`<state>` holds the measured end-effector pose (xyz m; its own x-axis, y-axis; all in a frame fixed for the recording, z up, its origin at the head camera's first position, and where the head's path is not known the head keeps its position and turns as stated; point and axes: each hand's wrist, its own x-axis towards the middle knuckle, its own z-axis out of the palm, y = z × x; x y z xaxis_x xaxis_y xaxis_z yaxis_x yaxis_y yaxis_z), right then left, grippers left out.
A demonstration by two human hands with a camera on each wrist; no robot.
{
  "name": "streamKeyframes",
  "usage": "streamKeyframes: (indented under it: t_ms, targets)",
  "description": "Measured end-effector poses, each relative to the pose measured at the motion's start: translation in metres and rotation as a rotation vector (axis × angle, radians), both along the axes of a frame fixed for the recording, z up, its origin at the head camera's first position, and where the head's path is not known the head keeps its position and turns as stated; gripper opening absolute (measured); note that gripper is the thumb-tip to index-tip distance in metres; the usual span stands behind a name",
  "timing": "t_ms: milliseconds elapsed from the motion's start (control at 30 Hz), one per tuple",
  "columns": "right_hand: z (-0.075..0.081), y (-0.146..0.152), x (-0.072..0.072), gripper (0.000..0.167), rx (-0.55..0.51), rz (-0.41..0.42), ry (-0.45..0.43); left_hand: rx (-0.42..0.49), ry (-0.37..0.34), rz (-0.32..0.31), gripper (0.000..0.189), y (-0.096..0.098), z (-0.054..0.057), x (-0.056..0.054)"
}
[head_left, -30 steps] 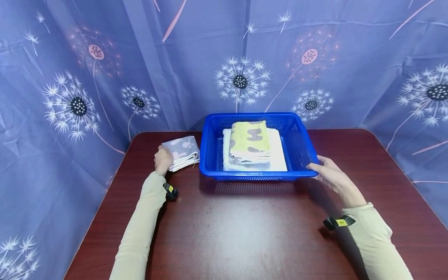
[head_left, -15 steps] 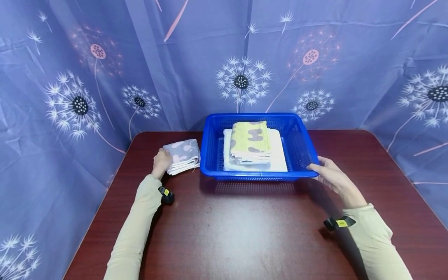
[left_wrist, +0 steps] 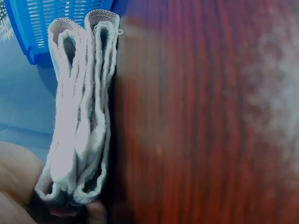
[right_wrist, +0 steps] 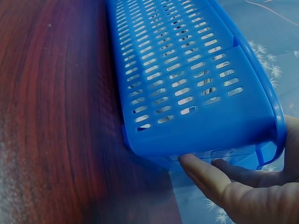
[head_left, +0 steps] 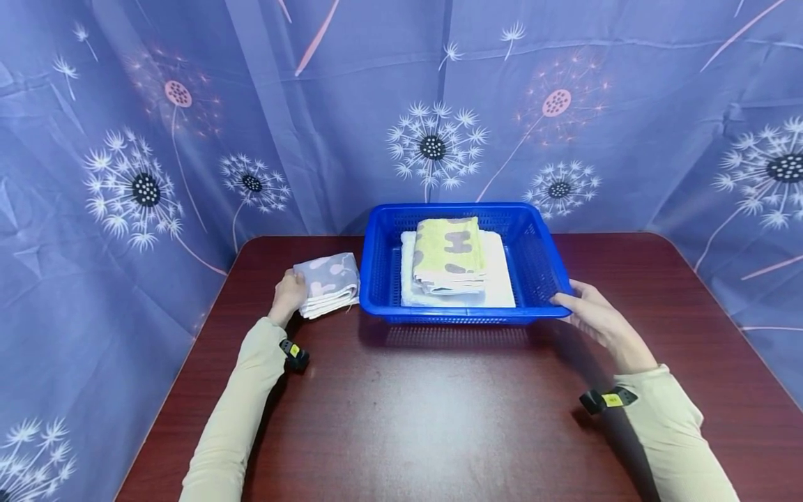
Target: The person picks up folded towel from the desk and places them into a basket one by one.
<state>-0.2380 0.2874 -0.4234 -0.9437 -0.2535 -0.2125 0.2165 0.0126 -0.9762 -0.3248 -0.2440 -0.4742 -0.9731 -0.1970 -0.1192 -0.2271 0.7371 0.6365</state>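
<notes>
A folded grey towel with pink patches (head_left: 327, 277) lies left of a blue plastic basket (head_left: 464, 312). My left hand (head_left: 288, 293) pinches the towel's left end. In the left wrist view its thumb side (left_wrist: 16, 179) shows at the near end of the white folded layers (left_wrist: 77, 126), with a fingertip peeking out underneath. My right hand (head_left: 592, 317) holds the basket's front right corner, thumb over the rim. In the right wrist view, its fingers (right_wrist: 205, 175) reach along the outside of the slotted wall. Inside the basket, a folded yellow-and-grey towel (head_left: 445, 244) sits on white folded towels (head_left: 498, 272).
The dark red-brown wooden table (head_left: 439, 418) carries everything. A blue curtain with dandelion prints (head_left: 351, 104) hangs behind the table and along its sides. Black wrist cameras (head_left: 295, 355) sit on both sleeves.
My left hand and the grey towel have shifted slightly toward the front of the table, the left forearm swinging a little left. The right hand and basket have stayed in place.
</notes>
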Motion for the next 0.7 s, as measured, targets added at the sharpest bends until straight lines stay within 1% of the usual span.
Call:
streamKeyframes:
  t_ms: [267,433,700]
  targets:
    - [0.002,0.0,0.001,0.067,0.075,0.001,0.008,0.016,0.005,-0.026,0.052,-0.003,-0.001,0.004]
    - [0.002,-0.001,0.002,0.066,0.04,-0.007,0.001,0.032,-0.019,-0.034,0.053,-0.004,0.0,0.008]
    - [0.001,-0.001,0.002,0.066,0.005,-0.002,-0.004,0.048,-0.039,-0.046,0.053,-0.006,0.0,0.019]
